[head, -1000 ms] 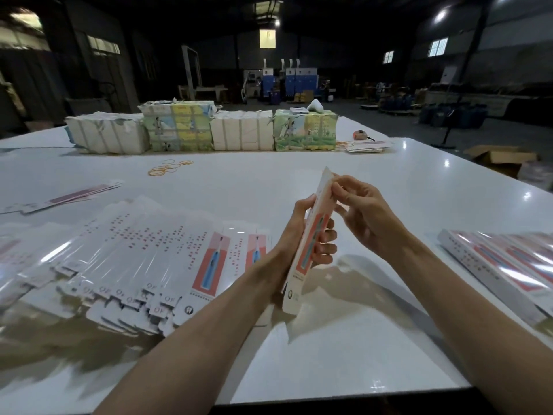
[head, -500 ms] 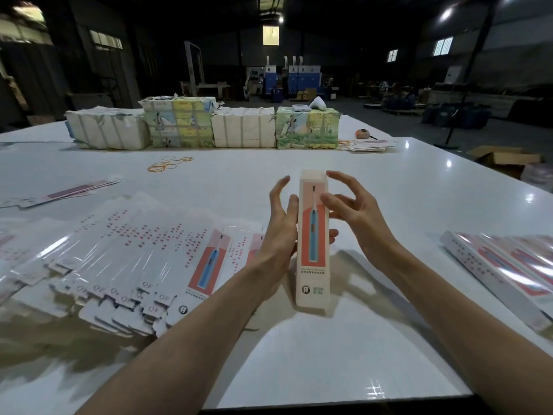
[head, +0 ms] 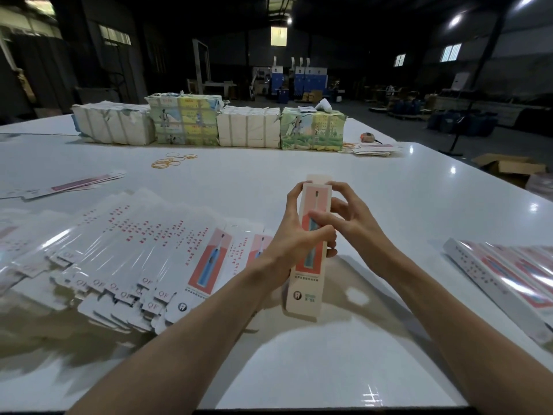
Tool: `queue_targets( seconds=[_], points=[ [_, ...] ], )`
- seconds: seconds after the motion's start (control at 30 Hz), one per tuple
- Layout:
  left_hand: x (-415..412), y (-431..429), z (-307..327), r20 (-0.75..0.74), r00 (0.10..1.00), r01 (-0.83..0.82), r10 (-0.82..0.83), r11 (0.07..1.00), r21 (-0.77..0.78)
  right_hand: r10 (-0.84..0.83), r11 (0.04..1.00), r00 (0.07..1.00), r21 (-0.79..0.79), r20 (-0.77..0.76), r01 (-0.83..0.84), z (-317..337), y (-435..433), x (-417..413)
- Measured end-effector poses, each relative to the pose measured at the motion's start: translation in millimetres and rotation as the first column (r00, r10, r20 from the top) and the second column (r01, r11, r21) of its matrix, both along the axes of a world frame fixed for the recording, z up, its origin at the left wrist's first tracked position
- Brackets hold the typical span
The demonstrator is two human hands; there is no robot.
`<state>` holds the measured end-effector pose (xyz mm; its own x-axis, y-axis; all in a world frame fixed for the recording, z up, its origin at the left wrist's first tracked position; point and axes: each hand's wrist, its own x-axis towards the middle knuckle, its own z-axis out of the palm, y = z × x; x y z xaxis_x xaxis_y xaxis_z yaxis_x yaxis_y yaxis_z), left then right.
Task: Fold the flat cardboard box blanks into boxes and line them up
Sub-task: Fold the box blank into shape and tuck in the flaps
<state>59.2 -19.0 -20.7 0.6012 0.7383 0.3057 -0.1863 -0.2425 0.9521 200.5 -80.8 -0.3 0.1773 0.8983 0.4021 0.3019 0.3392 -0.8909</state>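
Observation:
A long narrow box (head: 309, 283), white with a red panel and a blue toothbrush picture, is held upright above the white table (head: 299, 369). My left hand (head: 294, 238) grips its middle from the left, thumb across the front. My right hand (head: 348, 218) holds its right side, fingertips at the top end where a flap sticks up. A fanned pile of flat box blanks (head: 125, 259) lies to the left. Folded boxes (head: 508, 283) lie in a row at the right edge.
Wrapped bundles of stock (head: 209, 124) stand in a line across the far side of the table. Rubber bands (head: 172, 161) lie in front of them. A few loose blanks (head: 65, 187) rest at the far left. A cardboard carton (head: 508, 167) sits on the floor beyond the right edge.
The blank has been opened from flat into a box shape and turned face-on. My left hand has closed around its middle and my right fingers have moved up to its top end.

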Motion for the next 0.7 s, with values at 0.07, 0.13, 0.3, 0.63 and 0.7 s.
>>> queue_targets(
  seconds=[0.07,0.13,0.3,0.63,0.7],
  points=[
    [-1.1,-0.6,-0.3,-0.016,1.0,-0.017,0.017,1.0,-0.007,0.024,0.999,1.0,-0.022,0.004,-0.023,-1.1,1.4,1.9],
    [-0.7,1.3,-1.5,-0.045,0.999,-0.021,0.021,1.0,-0.002,0.025,0.999,1.0,-0.037,-0.003,-0.025,-2.0,2.9,3.6],
    [6.0,0.8,-2.8,-0.116,0.993,-0.004,0.005,1.0,0.013,-0.121,0.992,0.966,0.009,-0.23,0.126,0.5,7.6,11.8],
    [6.5,-3.5,-3.7,-0.192,0.97,0.142,-0.149,0.989,-0.05,-0.286,0.955,0.958,0.075,-0.012,0.287,1.9,5.7,22.9],
    [5.5,-3.9,-3.4,-0.186,0.971,0.143,-0.151,0.988,-0.057,-0.279,0.956,0.96,0.097,0.008,0.277,3.2,4.0,20.7]
  ],
)
